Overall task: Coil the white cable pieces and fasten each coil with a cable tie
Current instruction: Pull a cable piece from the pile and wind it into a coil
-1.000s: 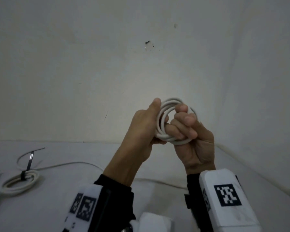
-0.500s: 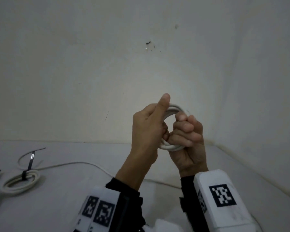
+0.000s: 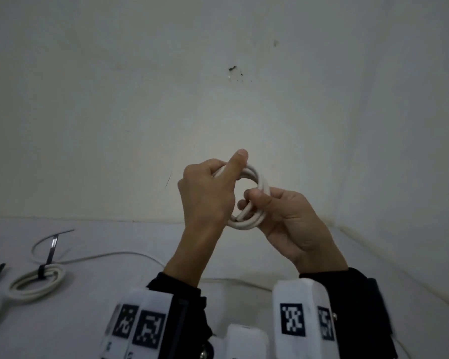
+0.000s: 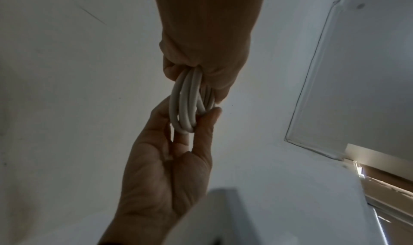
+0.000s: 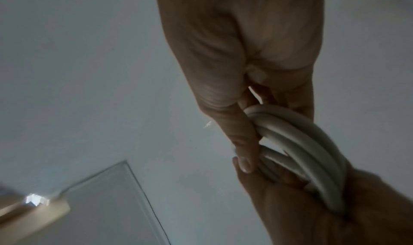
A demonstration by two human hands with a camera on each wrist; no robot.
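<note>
White coil held aloft: top gripped by left hand, side pinched by right hand. Untied loops could spring apart if either grip is loosened.

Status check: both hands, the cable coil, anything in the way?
Left hand and right hand both grip the white coil, held up off the table. No tie on it yet. A tied coil lies far left; nothing in the way.
</note>
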